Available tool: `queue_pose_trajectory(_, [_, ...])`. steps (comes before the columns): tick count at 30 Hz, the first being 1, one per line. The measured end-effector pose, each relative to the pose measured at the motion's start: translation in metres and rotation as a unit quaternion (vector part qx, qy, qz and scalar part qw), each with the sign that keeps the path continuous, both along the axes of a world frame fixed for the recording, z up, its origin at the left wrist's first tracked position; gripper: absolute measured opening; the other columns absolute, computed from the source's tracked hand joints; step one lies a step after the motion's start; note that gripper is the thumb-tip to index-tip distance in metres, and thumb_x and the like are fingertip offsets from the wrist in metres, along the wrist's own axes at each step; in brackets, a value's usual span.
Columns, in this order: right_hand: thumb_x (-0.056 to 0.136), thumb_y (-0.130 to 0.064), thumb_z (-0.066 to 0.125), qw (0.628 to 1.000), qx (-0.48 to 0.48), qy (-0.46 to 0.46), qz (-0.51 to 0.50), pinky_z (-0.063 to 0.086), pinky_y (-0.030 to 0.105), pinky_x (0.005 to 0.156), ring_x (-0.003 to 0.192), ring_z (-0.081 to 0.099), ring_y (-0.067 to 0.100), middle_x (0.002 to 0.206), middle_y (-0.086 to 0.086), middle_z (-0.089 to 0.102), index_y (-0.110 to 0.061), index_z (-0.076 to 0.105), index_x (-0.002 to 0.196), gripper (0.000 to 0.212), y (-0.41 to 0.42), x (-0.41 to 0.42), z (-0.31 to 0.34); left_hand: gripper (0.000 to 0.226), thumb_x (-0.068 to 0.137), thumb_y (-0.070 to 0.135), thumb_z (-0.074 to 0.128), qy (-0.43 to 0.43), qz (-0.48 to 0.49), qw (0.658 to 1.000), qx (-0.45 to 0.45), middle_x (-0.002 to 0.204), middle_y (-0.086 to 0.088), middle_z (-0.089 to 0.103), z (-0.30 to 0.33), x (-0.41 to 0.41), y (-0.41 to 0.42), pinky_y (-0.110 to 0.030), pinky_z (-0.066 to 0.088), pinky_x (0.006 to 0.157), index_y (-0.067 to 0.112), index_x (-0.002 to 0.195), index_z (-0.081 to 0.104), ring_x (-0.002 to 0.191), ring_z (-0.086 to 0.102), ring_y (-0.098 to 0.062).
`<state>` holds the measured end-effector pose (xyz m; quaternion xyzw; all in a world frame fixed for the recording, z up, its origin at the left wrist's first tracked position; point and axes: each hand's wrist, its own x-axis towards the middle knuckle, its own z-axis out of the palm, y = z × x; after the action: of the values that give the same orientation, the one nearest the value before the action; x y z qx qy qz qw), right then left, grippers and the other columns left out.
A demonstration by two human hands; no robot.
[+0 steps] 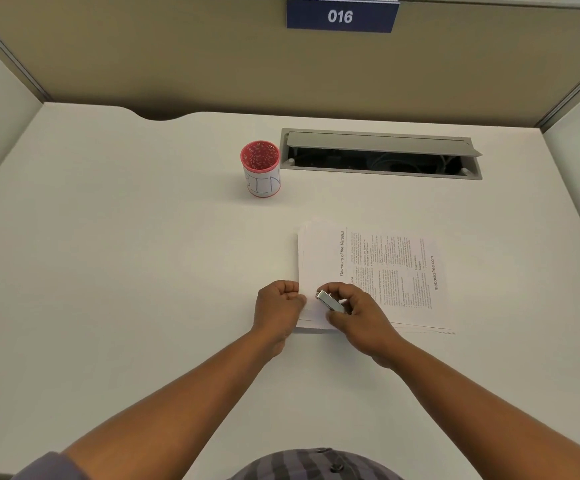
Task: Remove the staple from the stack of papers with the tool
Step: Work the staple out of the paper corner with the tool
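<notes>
A stack of printed papers lies on the white desk, its text turned sideways. My left hand is curled against the stack's near left corner, fingers pinching the paper edge. My right hand grips a small silver staple remover, whose tip points left onto the corner of the stack. The staple itself is hidden under the tool and my fingers.
A pink mesh cup with a white label reading "BIN" stands behind the papers to the left. A grey cable tray with its lid open is set into the desk at the back. Beige partition walls enclose the desk.
</notes>
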<state>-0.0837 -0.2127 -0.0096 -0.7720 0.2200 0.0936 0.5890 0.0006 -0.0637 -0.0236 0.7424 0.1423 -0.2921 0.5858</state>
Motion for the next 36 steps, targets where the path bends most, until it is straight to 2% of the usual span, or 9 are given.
queue_pose_trajectory(5, [0.091, -0.006, 0.063, 1.0, -0.024, 0.0, 0.005, 0.047, 0.008, 0.064, 0.075, 0.052, -0.008, 0.117, -0.018, 0.059, -0.041, 0.065, 0.113, 0.042, -0.002, 0.0, -0.001, 0.018, 0.087, 0.008, 0.073, -0.024, -0.029, 0.997, 0.069, 0.092, 0.007, 0.069, -0.001, -0.001, 0.002, -0.025, 0.051, 0.077, 0.02, 0.1, 0.067, 0.092, 0.066, -0.016])
queue_pose_trajectory(10, [0.09, -0.006, 0.063, 0.998, -0.058, -0.005, 0.024, 0.047, 0.014, 0.067, 0.078, 0.053, -0.007, 0.115, -0.018, 0.057, -0.042, 0.064, 0.113, 0.043, -0.004, 0.002, 0.003, 0.027, 0.089, 0.013, 0.071, -0.091, -0.03, 0.99, 0.1, 0.109, 0.005, 0.064, 0.0, -0.004, 0.003, -0.024, 0.045, 0.085, 0.021, 0.115, 0.065, 0.1, 0.061, -0.012])
queue_pose_trajectory(12, [0.089, -0.004, 0.062, 0.994, -0.097, -0.015, 0.05, 0.044, 0.02, 0.074, 0.086, 0.053, -0.007, 0.112, -0.018, 0.057, -0.039, 0.064, 0.115, 0.044, -0.004, 0.004, 0.009, 0.017, 0.093, 0.015, 0.065, -0.068, -0.014, 0.996, 0.057, 0.105, 0.003, 0.068, 0.005, -0.001, 0.0, -0.025, 0.05, 0.078, 0.019, 0.11, 0.069, 0.089, 0.065, -0.01])
queue_pose_trajectory(14, [0.088, -0.003, 0.059, 0.983, -0.155, -0.032, 0.092, 0.048, 0.028, 0.077, 0.091, 0.055, 0.002, 0.108, -0.011, 0.057, -0.035, 0.065, 0.119, 0.045, -0.005, 0.008, 0.018, 0.013, 0.097, 0.013, 0.06, 0.053, 0.013, 0.997, -0.056, 0.093, -0.005, 0.073, 0.013, 0.004, -0.003, -0.027, 0.056, 0.067, 0.012, 0.099, 0.073, 0.074, 0.069, -0.014])
queue_pose_trajectory(18, [0.089, -0.004, 0.053, 0.939, -0.283, -0.059, 0.187, 0.05, 0.035, 0.074, 0.094, 0.055, 0.015, 0.107, -0.008, 0.056, -0.038, 0.06, 0.134, 0.056, -0.003, 0.015, 0.037, 0.028, 0.104, 0.018, 0.054, 0.229, 0.04, 0.946, -0.228, 0.08, -0.013, 0.075, 0.03, 0.007, -0.007, -0.031, 0.062, 0.066, 0.003, 0.089, 0.073, 0.073, 0.073, -0.023])
queue_pose_trajectory(22, [0.088, -0.006, 0.052, 0.834, -0.476, -0.091, 0.264, 0.034, 0.034, 0.069, 0.092, 0.055, 0.021, 0.105, -0.009, 0.06, -0.038, 0.055, 0.133, 0.055, -0.001, 0.019, 0.05, 0.021, 0.104, 0.015, 0.054, 0.255, 0.038, 0.935, -0.245, 0.078, -0.013, 0.074, 0.037, 0.006, -0.01, -0.031, 0.063, 0.064, -0.001, 0.099, 0.069, 0.067, 0.074, -0.021])
queue_pose_trajectory(25, [0.085, -0.005, 0.053, 0.807, -0.514, -0.102, 0.272, 0.027, 0.034, 0.069, 0.089, 0.056, 0.023, 0.099, -0.008, 0.062, -0.033, 0.058, 0.123, 0.047, 0.0, 0.02, 0.056, 0.021, 0.104, 0.013, 0.054, 0.257, 0.032, 0.935, -0.243, 0.079, -0.014, 0.073, 0.037, 0.008, -0.01, -0.03, 0.063, 0.062, -0.001, 0.101, 0.068, 0.064, 0.074, -0.021])
queue_pose_trajectory(31, [0.092, -0.015, 0.063, 0.919, -0.365, -0.078, 0.124, 0.052, 0.038, 0.075, 0.093, 0.061, 0.019, 0.106, -0.008, 0.065, -0.028, 0.065, 0.114, 0.026, -0.019, 0.021, 0.037, 0.024, 0.102, 0.01, 0.053, 0.247, 0.078, 0.938, -0.229, 0.084, -0.018, 0.076, 0.029, 0.015, -0.006, -0.031, 0.065, 0.069, -0.004, 0.095, 0.072, 0.077, 0.074, -0.027])
queue_pose_trajectory(36, [0.1, -0.018, 0.058, 0.934, -0.345, -0.04, 0.08, 0.049, 0.042, 0.092, 0.115, 0.055, 0.029, 0.129, 0.005, 0.058, -0.017, 0.055, 0.14, 0.041, -0.041, 0.013, -0.002, 0.019, 0.099, -0.003, 0.05, 0.189, 0.078, 0.962, -0.181, 0.095, -0.017, 0.074, 0.02, 0.021, -0.005, -0.029, 0.062, 0.076, -0.001, 0.098, 0.068, 0.084, 0.072, -0.025])
